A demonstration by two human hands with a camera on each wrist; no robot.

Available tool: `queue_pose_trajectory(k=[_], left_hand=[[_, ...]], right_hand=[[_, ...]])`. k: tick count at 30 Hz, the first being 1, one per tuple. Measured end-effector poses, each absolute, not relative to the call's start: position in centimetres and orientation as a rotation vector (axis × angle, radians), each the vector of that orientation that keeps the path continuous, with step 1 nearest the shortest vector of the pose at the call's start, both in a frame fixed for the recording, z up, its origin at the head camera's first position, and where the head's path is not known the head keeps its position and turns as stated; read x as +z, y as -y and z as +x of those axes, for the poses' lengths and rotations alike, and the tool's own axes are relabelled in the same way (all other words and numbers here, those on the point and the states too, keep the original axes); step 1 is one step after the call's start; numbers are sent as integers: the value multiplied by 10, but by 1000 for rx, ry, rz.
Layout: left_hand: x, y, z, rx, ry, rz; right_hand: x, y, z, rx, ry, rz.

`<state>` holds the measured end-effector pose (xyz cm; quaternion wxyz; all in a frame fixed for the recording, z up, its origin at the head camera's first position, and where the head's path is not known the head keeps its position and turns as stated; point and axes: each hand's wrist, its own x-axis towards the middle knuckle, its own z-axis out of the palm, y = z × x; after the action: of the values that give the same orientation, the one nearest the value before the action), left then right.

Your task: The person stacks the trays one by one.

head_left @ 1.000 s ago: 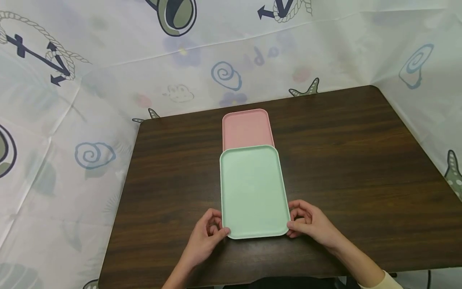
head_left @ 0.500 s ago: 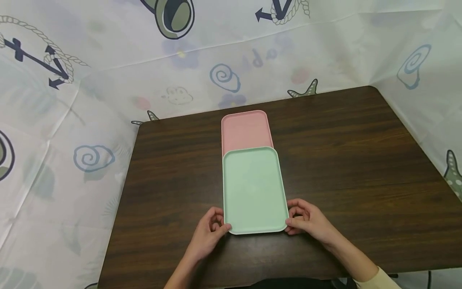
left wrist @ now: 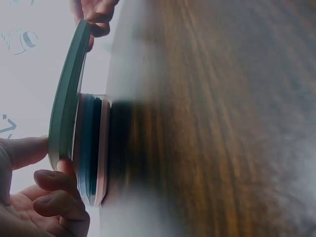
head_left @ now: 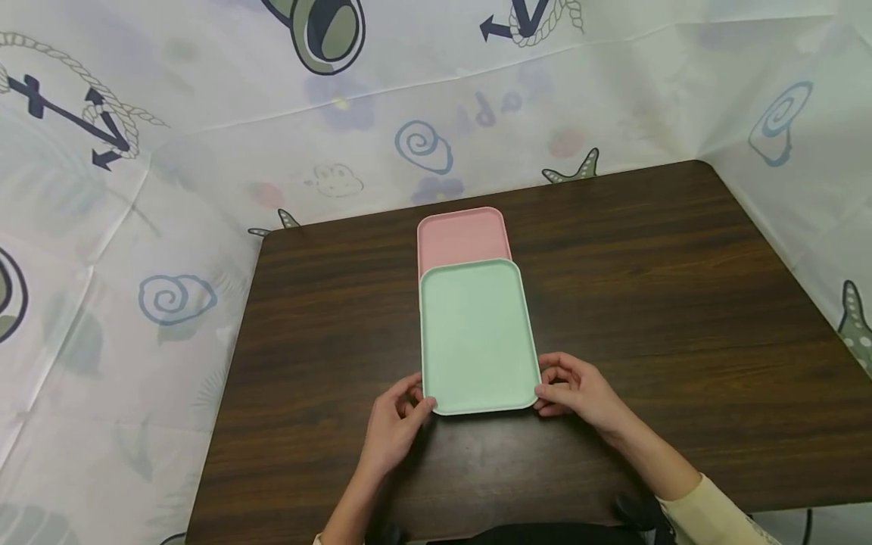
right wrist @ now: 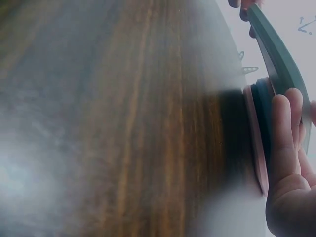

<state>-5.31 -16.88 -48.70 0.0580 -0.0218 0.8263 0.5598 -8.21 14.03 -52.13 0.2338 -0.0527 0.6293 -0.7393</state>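
Observation:
A light green rectangular tray [head_left: 480, 337] is pinched at its near corners by both hands. My left hand [head_left: 395, 424] has its thumb over the left rim and fingers curled beneath; my right hand [head_left: 579, 393] grips the right corner likewise. Beyond and partly under it shows a pink tray [head_left: 463, 235]. In the left wrist view the green tray [left wrist: 69, 94] is raised at a slant above a stack of trays [left wrist: 92, 148] in pinkish and blue-teal tones. The right wrist view shows the same stack [right wrist: 256, 128] on the table, with the right fingers below the green rim.
The dark wood-grain table [head_left: 647, 303] spreads around the trays on every side. A white printed cloth [head_left: 204, 91] hangs behind it and at its sides. The person's dark clothing [head_left: 538, 534] lies at the near table edge.
Both hands have carried the green tray forward, away from the person, so it now covers more of the pink tray. The grip at the corners looks the same.

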Motion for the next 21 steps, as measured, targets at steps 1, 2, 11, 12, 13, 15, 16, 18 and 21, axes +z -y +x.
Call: queue_pose_trajectory(k=[1,2,11,12,13,15,16,18,21], left_hand=[[-482,167,-53,1708,-2508,-66],[-478,166,-53,1713,-2517,-62],[-473,162,-67,1833,-2498,-72],[-473,162,-69,1836,-2498,-72],[-473,162,-70,1839,-2499,-69],[-473,162,-73,1844,-2501,-68],[-473,162,-75,1845,-2506,-66],[-473,162,-78,1854,-2510,-66],[-473,163,-83,1859,-2528,-64]], right_hand=[[-521,-140,-84,-2030,-1731,-139],[-521,-140,-85,-2030,-1735,-131],[-514,-137,-104,-2046,-1762,-105],[-514,-137,-106,-2046,-1765,-104],[-514,-137,-108,-2044,-1770,-103],[-513,-136,-112,-2042,-1779,-102],[-513,-136,-113,-2042,-1781,-100],[-513,-134,-116,-2045,-1784,-95],[-512,-132,-121,-2055,-1793,-100]])
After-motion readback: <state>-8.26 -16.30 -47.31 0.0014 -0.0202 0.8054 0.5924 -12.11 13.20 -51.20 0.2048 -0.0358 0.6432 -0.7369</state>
